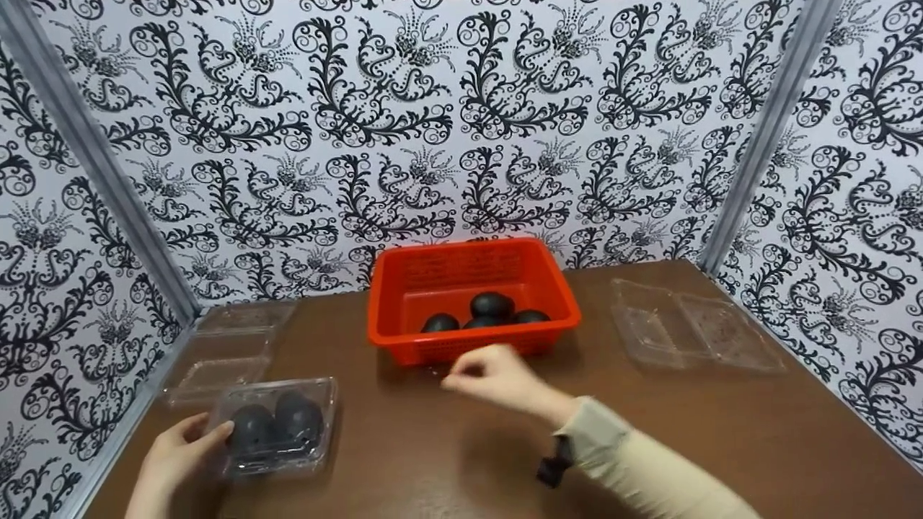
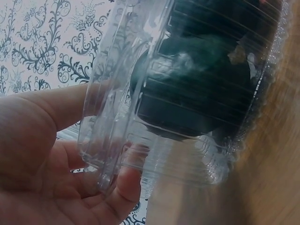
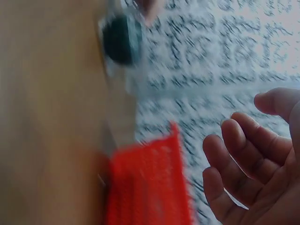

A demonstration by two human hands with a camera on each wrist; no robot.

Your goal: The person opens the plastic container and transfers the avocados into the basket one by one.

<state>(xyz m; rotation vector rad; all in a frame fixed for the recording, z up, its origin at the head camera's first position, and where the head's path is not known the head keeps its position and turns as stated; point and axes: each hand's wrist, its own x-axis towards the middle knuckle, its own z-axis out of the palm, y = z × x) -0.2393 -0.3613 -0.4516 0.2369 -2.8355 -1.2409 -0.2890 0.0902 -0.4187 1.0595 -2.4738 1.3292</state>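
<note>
My left hand [image 1: 173,458] grips the near left side of a clear plastic clamshell box [image 1: 333,404], thumb on one side and fingers on the other in the left wrist view. Inside the box sit two dark green, nearly black avocados [image 1: 298,419], seen through the plastic; its lid appears closed. My right hand [image 1: 499,380] hovers in front of the red basket [image 1: 476,336] with nothing in it, its fingers loosely bent in the right wrist view. Several more avocados [image 1: 492,306] lie in the basket, partly hidden by its front wall.
Behind the held box, an opened clear clamshell [image 1: 223,360] lies at the table's left edge. Another opened clamshell [image 1: 692,328] lies at the right. Patterned panels [image 1: 433,144] close off the back and sides of the brown table [image 1: 404,447].
</note>
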